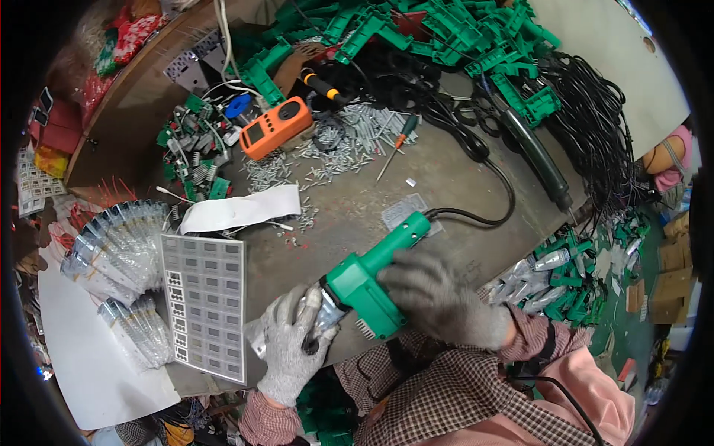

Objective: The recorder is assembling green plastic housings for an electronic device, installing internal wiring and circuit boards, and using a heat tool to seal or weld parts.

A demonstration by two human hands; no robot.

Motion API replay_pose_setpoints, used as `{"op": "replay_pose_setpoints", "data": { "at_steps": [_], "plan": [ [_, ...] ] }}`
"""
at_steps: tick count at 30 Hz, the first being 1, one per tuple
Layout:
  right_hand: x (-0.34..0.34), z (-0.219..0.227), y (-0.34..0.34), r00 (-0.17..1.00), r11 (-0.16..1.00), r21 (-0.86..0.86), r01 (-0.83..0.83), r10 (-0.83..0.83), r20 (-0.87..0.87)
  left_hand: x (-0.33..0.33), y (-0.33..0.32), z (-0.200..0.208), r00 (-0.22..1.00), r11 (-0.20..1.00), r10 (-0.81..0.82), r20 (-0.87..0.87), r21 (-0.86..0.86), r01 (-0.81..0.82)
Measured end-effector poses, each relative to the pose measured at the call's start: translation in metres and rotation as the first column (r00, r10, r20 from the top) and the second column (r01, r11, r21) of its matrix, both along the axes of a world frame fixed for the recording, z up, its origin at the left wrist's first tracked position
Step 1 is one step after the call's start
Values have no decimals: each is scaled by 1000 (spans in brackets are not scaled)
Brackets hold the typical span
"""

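Note:
A green-bodied heat gun (364,286) lies aslant over the table's near edge, its black cord running out of the upper right end. Wrapped round its silvery front end is my left hand (292,338), in a grey glove. My right hand (439,297), gloved too, is at the right side of the green housing. Motion smears its fingers, so whether they grip or only touch the housing cannot be told. A sheet of grey stickers (204,305) lies left of my left hand, and a small clear label sheet (405,212) is beyond the tool.
Loose screws (349,137) and an orange meter (277,128) lie farther back, near a screwdriver (397,147). Green housings (446,33) are heaped behind, with black cords (595,126) at right. Clear-wrapped silvery tubes (123,245) fan out at left. Another person's arm (666,156) shows far right.

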State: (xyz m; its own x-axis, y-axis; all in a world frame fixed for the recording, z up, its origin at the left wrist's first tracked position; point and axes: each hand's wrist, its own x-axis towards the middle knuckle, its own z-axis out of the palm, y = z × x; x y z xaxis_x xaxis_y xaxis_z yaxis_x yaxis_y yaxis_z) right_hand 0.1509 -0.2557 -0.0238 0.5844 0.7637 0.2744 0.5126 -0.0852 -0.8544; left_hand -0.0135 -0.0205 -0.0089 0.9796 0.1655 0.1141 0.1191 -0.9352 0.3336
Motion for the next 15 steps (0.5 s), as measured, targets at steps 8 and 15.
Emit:
{"op": "replay_pose_setpoints", "data": {
  "at_steps": [8, 15],
  "plan": [
    [189, 28, 11, 595, 803, -183, 567, -245, 765, 32, -47, 51, 984, 991, 0, 178, -131, 24],
    [283, 17, 38, 709, 642, -457, 615, -197, 677, 134, -71, 23, 985, 980, -137, -106, -157, 119]
  ]
}}
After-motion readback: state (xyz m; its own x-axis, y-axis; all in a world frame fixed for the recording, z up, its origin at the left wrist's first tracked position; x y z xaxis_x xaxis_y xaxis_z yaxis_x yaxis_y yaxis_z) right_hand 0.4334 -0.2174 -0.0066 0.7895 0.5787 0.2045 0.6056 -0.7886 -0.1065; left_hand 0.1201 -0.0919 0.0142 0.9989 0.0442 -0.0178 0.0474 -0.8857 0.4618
